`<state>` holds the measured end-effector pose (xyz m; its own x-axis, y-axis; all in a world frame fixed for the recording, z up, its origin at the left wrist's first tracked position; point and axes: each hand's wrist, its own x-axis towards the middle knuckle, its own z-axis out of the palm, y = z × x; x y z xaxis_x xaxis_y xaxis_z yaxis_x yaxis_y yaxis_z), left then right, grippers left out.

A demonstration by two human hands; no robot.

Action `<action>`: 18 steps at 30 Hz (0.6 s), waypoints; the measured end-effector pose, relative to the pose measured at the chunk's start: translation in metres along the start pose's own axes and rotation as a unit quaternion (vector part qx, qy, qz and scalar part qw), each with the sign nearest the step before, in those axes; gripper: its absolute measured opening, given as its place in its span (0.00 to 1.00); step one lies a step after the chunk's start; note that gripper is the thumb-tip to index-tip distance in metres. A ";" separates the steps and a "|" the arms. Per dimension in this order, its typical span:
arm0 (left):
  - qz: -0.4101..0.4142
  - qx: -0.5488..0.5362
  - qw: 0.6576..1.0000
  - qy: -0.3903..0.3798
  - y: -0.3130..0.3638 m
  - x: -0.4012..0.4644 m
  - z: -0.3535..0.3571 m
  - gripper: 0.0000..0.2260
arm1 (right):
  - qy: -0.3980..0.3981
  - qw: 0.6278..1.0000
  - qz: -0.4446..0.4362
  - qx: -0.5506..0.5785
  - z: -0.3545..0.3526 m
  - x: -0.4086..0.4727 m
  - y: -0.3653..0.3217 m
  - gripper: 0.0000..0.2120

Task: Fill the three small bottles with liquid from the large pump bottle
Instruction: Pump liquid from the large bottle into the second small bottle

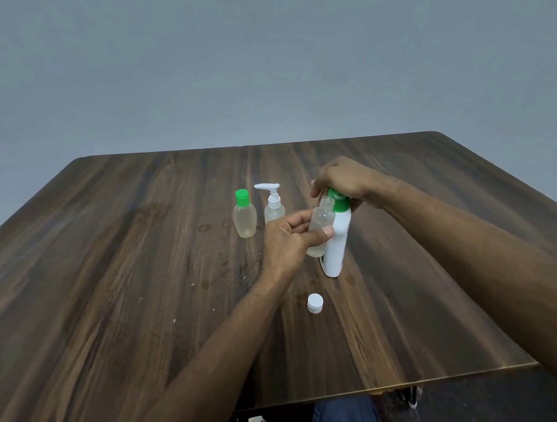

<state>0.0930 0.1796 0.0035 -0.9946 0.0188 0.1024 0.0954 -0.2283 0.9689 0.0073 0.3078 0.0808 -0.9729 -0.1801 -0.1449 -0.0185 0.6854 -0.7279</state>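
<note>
A tall white pump bottle [336, 243] with a green pump top stands on the wooden table [143, 268]. My right hand [343, 179] covers and presses on its green pump head. My left hand [288, 239] grips a small clear uncapped bottle [320, 221], tilted, its open neck right under the pump's spout. A little pale liquid sits at its bottom. To the left stand a small clear bottle with a green cap [245, 217] and a small clear bottle with a white pump [273, 204], both holding pale liquid.
A loose white screw cap [315, 303] lies on the table in front of the pump bottle. Wet ring marks and small specks dot the wood around the bottles. The table's near edge runs low in view, with a knee in jeans [345, 415] below it.
</note>
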 end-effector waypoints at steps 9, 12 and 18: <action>-0.001 -0.006 1.000 -0.001 0.002 -0.001 0.001 0.15 | -0.025 0.999 0.022 0.020 -0.006 0.002 0.002 0.16; -0.001 -0.006 1.000 -0.001 0.001 -0.001 0.001 0.15 | -0.021 0.999 0.016 0.019 -0.004 0.002 0.002 0.11; 0.001 0.002 1.000 -0.003 0.002 -0.001 0.001 0.14 | 0.005 1.000 0.000 0.003 0.001 0.001 0.001 0.08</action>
<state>0.0941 0.1796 0.0059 -0.9940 0.0236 0.1065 0.0985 -0.2250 0.9694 0.0069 0.3083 0.0792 -0.9751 -0.1740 -0.1378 -0.0179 0.6807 -0.7324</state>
